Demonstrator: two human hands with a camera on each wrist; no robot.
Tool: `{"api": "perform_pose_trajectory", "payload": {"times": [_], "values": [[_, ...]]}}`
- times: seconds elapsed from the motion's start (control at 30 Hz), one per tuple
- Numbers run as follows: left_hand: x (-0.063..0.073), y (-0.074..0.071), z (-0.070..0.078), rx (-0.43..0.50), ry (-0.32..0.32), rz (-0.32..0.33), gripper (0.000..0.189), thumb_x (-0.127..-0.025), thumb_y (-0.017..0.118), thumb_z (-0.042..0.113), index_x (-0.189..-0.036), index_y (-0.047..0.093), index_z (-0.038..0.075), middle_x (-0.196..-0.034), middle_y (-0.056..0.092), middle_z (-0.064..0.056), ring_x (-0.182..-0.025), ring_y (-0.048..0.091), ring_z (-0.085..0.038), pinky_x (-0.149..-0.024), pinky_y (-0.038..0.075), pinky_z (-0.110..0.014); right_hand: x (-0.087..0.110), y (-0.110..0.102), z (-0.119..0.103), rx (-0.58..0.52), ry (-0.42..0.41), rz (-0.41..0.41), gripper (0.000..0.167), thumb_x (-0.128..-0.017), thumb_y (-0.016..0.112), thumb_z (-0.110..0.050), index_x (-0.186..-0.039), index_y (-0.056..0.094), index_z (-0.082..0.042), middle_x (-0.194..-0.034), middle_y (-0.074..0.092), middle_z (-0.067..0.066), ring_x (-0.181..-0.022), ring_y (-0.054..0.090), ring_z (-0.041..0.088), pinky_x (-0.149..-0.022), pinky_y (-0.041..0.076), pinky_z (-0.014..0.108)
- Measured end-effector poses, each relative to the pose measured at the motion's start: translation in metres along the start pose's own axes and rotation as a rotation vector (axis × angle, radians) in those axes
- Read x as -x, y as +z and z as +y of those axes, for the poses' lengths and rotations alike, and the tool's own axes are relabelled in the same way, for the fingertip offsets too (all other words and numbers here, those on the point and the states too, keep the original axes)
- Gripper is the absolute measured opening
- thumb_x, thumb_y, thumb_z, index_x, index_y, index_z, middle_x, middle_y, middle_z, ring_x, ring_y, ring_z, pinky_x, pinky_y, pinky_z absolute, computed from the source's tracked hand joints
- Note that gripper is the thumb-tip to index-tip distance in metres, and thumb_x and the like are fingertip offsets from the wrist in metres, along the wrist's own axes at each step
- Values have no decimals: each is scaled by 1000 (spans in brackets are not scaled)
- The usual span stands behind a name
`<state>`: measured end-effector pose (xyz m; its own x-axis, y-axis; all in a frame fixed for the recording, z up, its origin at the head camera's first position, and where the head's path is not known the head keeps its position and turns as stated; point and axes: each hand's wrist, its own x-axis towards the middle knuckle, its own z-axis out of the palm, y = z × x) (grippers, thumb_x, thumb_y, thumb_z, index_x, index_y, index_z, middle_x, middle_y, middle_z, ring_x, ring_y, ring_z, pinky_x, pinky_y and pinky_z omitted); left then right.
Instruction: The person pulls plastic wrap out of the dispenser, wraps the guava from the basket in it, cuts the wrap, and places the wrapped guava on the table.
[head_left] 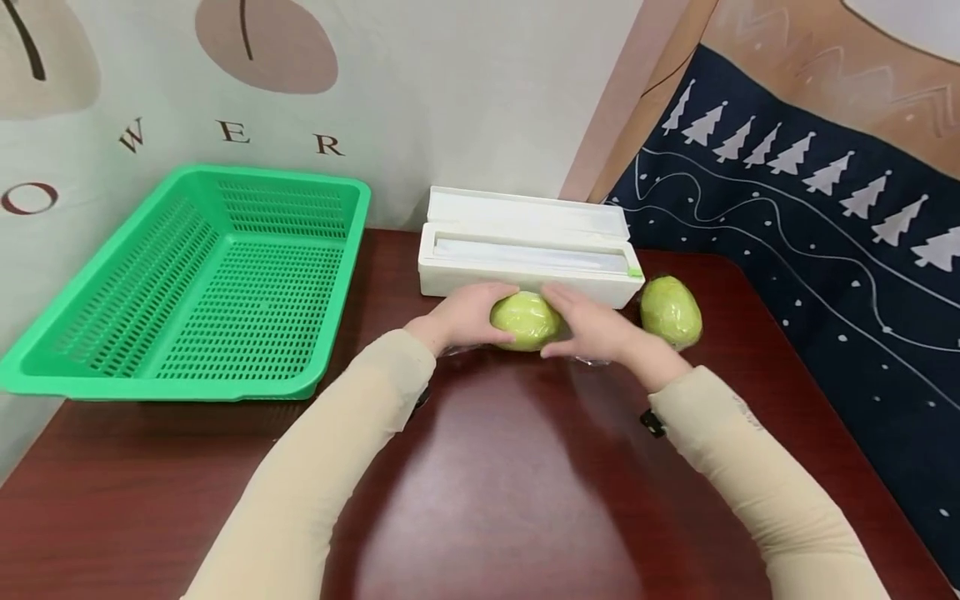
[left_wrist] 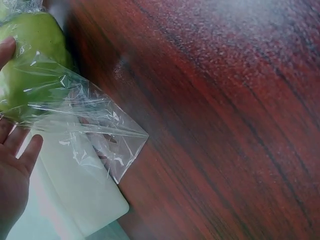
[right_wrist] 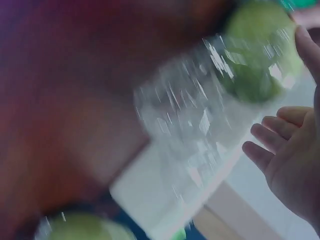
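Observation:
A green fruit [head_left: 525, 321] in clear plastic film is between both hands, just in front of the white box. My left hand [head_left: 468, 317] holds it from the left, thumb on the near side and fingers round the far side. From the right, my right hand [head_left: 596, 327] has its thumb against the fruit in the right wrist view, its other fingers spread and loosely bent. Loose cling film [left_wrist: 112, 132] trails off the fruit in the left wrist view, lying across the box front and over the table. The right wrist view is blurred.
The white cling film box [head_left: 525, 279] stands by the wall, lid raised. A second wrapped green fruit [head_left: 671, 312] lies right of it. At left is a large green plastic basket [head_left: 341, 308]. A dark patterned cloth [head_left: 825, 292] hangs along the right side of the red-brown table [head_left: 495, 500].

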<state>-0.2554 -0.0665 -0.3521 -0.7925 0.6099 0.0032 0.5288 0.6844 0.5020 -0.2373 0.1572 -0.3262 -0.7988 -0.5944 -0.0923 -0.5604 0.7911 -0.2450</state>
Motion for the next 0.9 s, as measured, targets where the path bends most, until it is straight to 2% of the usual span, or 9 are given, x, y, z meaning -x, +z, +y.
{"api": "perform_pose_trajectory", "payload": {"times": [0.1,0.23,0.47,0.6,0.77,0.9], "values": [[1,1,1,13,-16,0,76,-79,71,37,-142,39,7,-139,49,-8,-126,48,-22,-105,37,-35,-6,13,-3,11,-8,21,84,-78,75,-25,-142,30,6,-141,42,23,-130,42,34,-107,35,45],[2,2,2,20,-33,20,77,-78,72,38,-142,40,10,-138,51,-6,-123,50,-21,-104,39,-35,-9,18,-3,-22,2,89,73,-76,77,-19,-135,41,3,-132,52,20,-121,50,31,-102,40,45],[-3,7,5,51,-37,22,71,-74,74,39,-134,46,14,-127,57,-1,-111,54,-17,-96,43,-33,-7,17,4,-75,17,74,70,-74,79,-21,-132,47,0,-126,57,16,-116,54,29,-100,42,44],[-3,12,8,38,-27,9,76,-71,76,42,-133,46,12,-127,55,-2,-113,51,-17,-97,42,-33,-4,20,7,-80,5,82,68,-72,80,-21,-130,49,-1,-122,60,14,-112,56,27,-98,43,42],[-1,18,12,-12,-26,27,74,-70,76,41,-131,47,11,-127,55,-4,-114,51,-19,-97,43,-36,1,25,8,-57,3,74,71,-73,79,-24,-132,47,1,-128,55,16,-121,49,30,-104,38,44],[1,19,15,-38,-11,42,71,-70,77,40,-129,49,11,-125,57,-4,-113,53,-19,-96,44,-36,12,15,4,-52,9,60,78,-75,78,-28,-137,42,3,-141,43,21,-131,39,35,-108,32,48]]}}
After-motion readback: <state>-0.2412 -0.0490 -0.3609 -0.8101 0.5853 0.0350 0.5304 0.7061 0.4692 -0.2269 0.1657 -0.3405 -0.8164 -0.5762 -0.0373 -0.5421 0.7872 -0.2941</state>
